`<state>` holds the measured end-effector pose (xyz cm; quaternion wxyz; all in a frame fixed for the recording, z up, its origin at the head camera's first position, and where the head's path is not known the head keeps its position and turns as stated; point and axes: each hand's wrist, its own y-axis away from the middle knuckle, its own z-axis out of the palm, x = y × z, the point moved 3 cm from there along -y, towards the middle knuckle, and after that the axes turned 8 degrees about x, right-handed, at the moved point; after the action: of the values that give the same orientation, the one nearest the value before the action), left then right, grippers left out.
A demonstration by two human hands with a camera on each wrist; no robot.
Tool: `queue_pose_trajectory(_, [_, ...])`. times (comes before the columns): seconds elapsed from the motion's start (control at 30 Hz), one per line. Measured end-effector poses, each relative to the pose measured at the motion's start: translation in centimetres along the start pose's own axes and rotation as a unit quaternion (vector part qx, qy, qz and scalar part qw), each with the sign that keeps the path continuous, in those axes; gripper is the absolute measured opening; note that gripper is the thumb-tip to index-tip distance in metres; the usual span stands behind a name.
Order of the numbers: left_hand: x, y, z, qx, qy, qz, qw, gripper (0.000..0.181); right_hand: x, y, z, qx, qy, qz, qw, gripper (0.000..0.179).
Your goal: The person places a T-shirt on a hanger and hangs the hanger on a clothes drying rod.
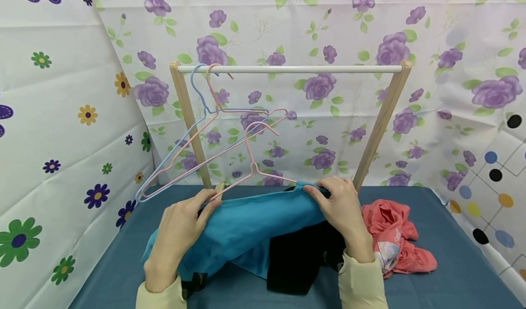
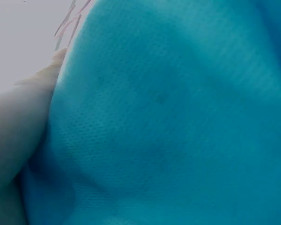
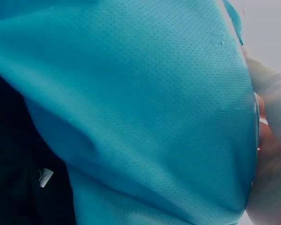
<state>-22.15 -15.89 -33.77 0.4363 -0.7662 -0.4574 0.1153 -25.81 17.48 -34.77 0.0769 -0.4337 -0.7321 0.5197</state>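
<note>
A bright blue mesh garment (image 1: 255, 220), with black cloth (image 1: 293, 259) below it, is held up between both hands over the table. A pink hanger (image 1: 250, 156) stands at its upper edge, hook up, and its right arm passes behind the blue cloth. My left hand (image 1: 181, 227) pinches the garment's edge together with the hanger's left end. At the other side my right hand (image 1: 341, 204) grips the upper edge, thumb in front; the hanger's right end is hidden there. Blue fabric (image 2: 168, 112) fills most of the left wrist view. A small white tag (image 3: 45, 177) shows on the black cloth in the right wrist view.
Behind the hands stands a rack with a white rail (image 1: 296, 69) and wooden posts. A blue hanger (image 1: 164, 160) and another pink hanger (image 1: 193, 138) hang at its left end. A crumpled coral garment (image 1: 390, 236) lies on the blue-grey table (image 1: 444, 236) at right.
</note>
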Motion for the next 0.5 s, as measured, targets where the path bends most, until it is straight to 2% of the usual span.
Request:
queue_pose_trajectory(0.2, [0.3,0.0,-0.9,-0.048,-0.015,-0.039,0.9979,0.024,0.3,-0.1,-0.2,0.034,0.010,-0.001,0.9994,0.015])
queue_pose_trajectory(0.4, [0.1,0.1,-1.8,-0.095,-0.016,-0.093,0.9910,0.037,0.9,-0.1,-0.5,0.078,0.019,0.006,0.9967,0.016])
queue_pose_trajectory(0.5, [-0.2,0.3,-2.0,-0.110,-0.009,-0.103,0.9886,0.027,1.2,0.0,-0.8,0.086,0.008,0.010,0.9962,0.013])
